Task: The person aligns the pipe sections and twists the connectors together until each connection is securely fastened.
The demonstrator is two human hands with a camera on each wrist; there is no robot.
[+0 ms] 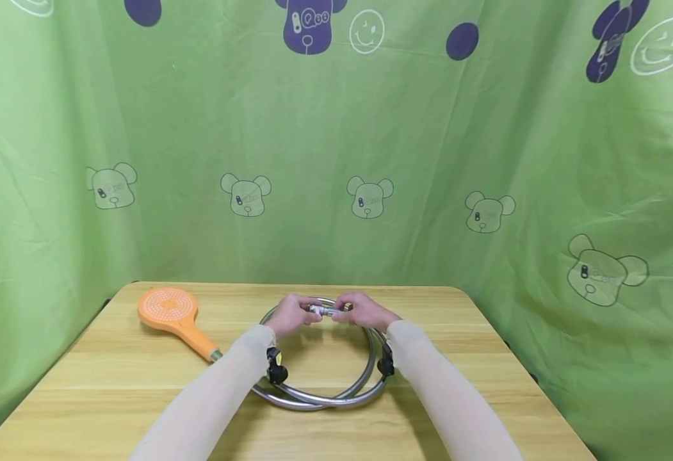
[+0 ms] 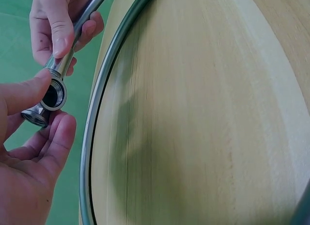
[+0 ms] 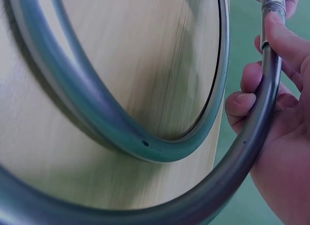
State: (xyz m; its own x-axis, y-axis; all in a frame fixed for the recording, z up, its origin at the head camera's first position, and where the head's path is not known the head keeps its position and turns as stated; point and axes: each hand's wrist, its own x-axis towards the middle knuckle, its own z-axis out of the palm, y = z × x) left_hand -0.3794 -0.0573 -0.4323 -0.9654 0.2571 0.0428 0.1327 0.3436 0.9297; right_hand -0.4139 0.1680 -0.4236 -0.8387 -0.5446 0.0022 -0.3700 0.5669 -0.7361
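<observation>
My left hand pinches a small chrome tee fitting between thumb and fingers; its threaded round opening shows in the left wrist view. My right hand grips the end of a silver shower hose just behind its connector, thumb laid along the metal sleeve. Hose end and fitting meet in line between the two hands, over the far part of the table. From there the hose loops in coils on the tabletop. Its other end runs under my left forearm to an orange shower head, lying face up on the left.
The wooden table has rounded far corners. Behind it and at both sides hangs a green curtain with bear prints. A small black wrist camera sits on the left wrist, another on the right.
</observation>
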